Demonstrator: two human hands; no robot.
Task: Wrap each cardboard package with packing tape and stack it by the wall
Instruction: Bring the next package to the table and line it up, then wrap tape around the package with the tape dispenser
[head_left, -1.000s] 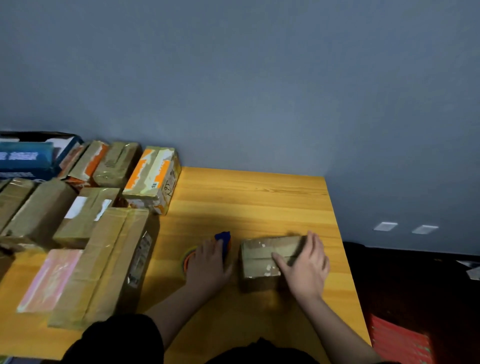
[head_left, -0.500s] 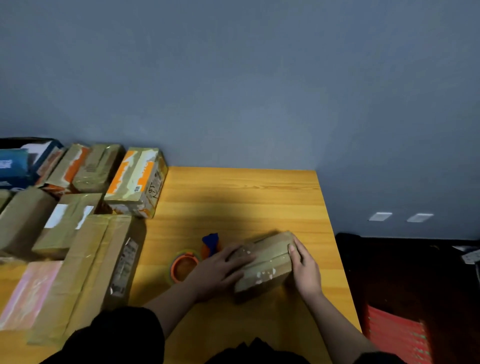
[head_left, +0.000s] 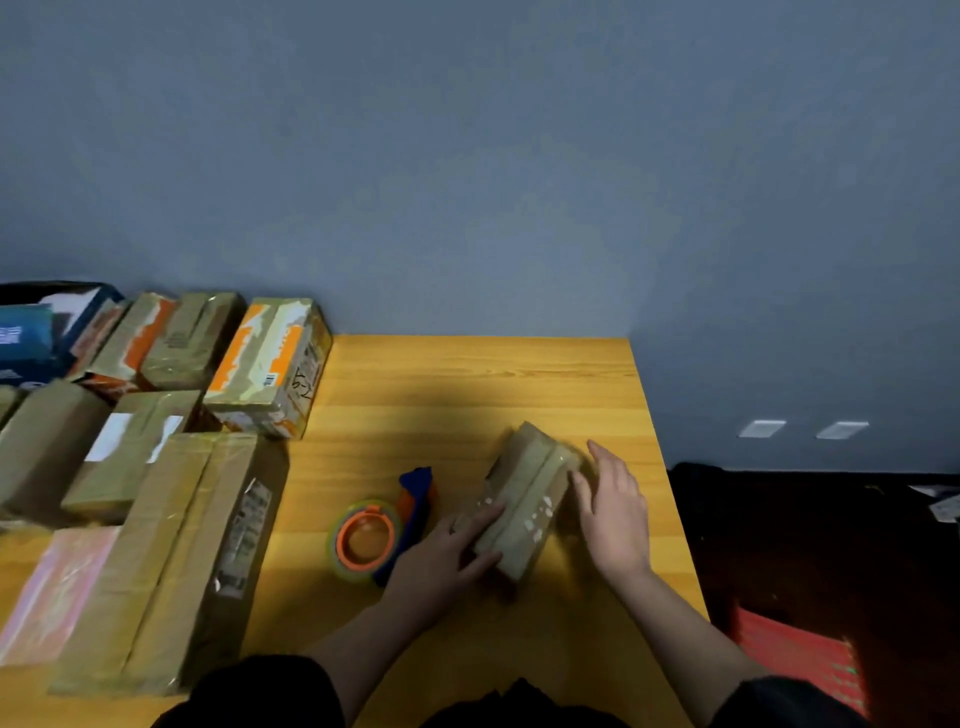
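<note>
A small taped cardboard package (head_left: 530, 493) lies diagonally on the wooden table (head_left: 467, 384), its far end pointing away from me. My left hand (head_left: 441, 561) holds its near left corner, fingers laid over the top and the front edge. Along the package's right side rests my right hand (head_left: 613, 509), fingers fairly straight and touching it. A tape dispenser (head_left: 384, 525) with an orange roll core and a blue handle sits on the table just left of the package, beside my left hand.
Several taped cardboard packages (head_left: 171, 561) fill the table's left part, some stacked by the grey-blue wall (head_left: 467, 182), such as an orange-and-white box (head_left: 270, 364). The table's right edge (head_left: 670, 493) drops to a dark floor with a red mat (head_left: 800, 660).
The package has turned from lying crosswise to pointing away from me. My left hand left the tape dispenser and took the package's near corner; my right hand slid along its right side.
</note>
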